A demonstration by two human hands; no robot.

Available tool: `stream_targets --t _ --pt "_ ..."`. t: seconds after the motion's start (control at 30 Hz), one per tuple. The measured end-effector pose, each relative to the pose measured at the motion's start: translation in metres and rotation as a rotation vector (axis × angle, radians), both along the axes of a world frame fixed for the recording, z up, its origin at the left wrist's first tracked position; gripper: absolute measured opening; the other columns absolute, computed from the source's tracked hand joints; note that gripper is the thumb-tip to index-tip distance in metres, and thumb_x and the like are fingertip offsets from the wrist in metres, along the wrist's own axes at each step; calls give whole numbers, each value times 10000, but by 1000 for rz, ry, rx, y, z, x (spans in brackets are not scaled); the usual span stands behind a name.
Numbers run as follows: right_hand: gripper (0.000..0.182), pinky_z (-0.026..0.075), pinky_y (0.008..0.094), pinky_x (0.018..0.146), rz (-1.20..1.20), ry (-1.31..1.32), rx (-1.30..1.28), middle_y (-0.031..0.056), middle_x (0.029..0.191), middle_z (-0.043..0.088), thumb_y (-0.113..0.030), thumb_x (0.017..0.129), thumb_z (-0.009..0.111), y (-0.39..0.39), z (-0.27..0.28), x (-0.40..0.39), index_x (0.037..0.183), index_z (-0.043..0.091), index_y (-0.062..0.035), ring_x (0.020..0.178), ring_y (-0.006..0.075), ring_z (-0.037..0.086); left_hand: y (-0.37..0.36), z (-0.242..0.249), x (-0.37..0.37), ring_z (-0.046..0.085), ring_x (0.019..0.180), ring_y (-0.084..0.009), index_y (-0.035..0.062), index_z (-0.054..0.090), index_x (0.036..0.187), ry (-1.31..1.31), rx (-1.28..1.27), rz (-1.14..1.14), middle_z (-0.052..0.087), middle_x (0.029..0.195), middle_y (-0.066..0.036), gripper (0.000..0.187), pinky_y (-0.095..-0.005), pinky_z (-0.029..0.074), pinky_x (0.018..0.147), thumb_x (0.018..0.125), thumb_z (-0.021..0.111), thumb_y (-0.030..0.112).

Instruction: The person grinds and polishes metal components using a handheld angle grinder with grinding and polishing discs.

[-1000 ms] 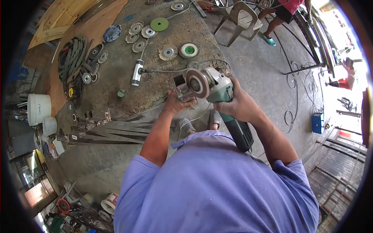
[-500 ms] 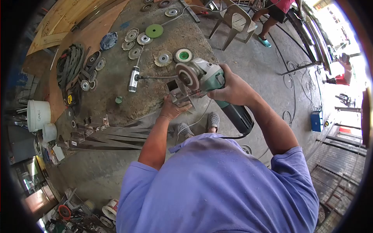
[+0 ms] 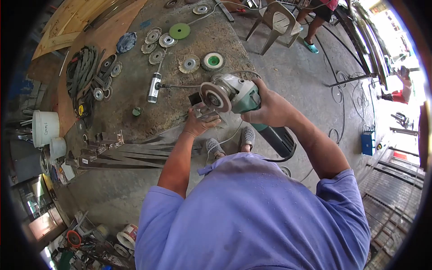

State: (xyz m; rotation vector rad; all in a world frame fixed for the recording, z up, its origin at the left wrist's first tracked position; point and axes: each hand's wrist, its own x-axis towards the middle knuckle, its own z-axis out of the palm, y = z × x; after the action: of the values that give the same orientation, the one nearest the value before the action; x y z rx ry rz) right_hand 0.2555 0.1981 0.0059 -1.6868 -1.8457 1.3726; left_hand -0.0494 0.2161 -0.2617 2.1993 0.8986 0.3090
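My right hand point(image 3: 270, 105) is wrapped round the green and silver angle grinder point(image 3: 245, 94), its black rear handle pointing down toward my body. The brown grinding disc point(image 3: 215, 97) faces left and overlaps the metal piece in this view. My left hand point(image 3: 201, 123) is closed on that shiny metal piece point(image 3: 204, 111), a square tube section at the bench edge, partly hidden behind the disc. Left of it, a grey extension socket point(image 3: 154, 88) lies on the workbench point(image 3: 171, 117) with a plug in it.
Several flap discs point(image 3: 189, 64), a green disc point(image 3: 179, 31) and a white-rimmed wheel point(image 3: 213, 61) lie on the bench. Metal bars point(image 3: 130, 157) stick out at its near edge. A plastic chair point(image 3: 274, 27) stands beyond. Cables point(image 3: 339, 108) lie on the floor; a person point(image 3: 315, 27) stands farther back.
The grinder has come slightly down and left, its disc now turned more toward the camera and covering more of the metal piece. My left hand keeps its hold.
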Motion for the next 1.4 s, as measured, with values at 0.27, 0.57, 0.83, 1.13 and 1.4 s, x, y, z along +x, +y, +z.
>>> stream_targets --t 0.27,0.57,0.83,1.13,1.4 --pt "974 523 446 934 -29 -1 -15 319 1077 681 -397 730 833 -1 3 -4 1437 351 67 1054 442 691 3 -29 -15 383 1481 -420 147 315 1535 10 -332 -81 366 1631 -190 753 -669 222 1228 1003 248 676" --pt "909 526 436 927 -94 147 -41 299 1058 686 -358 734 825 -56 -11 10 1412 390 64 1039 414 700 -5 -20 -19 457 1439 -236 392 579 1441 358 65 27 527 1546 80 561 -545 309 1192 957 524 671" --pt "959 527 422 933 -171 228 -138 314 1099 680 -421 723 824 -41 -14 1 1385 393 122 1051 406 691 -10 39 -5 570 1312 -216 291 632 1419 197 -362 183 640 1430 32 563 -353 423 1113 971 585 630" --pt "974 529 421 929 -208 130 -75 318 1103 679 -441 721 824 -35 -7 -13 1386 392 125 1067 403 693 -4 30 1 610 1246 -163 216 725 1275 104 -76 112 711 1314 41 435 -326 472 1043 965 659 514" --pt "912 533 400 928 -446 -12 13 283 1112 681 -373 741 816 -73 14 4 1401 399 99 1037 372 700 -41 24 46 631 1173 -305 130 598 1362 65 50 505 631 1380 -117 647 -465 506 984 836 829 426"
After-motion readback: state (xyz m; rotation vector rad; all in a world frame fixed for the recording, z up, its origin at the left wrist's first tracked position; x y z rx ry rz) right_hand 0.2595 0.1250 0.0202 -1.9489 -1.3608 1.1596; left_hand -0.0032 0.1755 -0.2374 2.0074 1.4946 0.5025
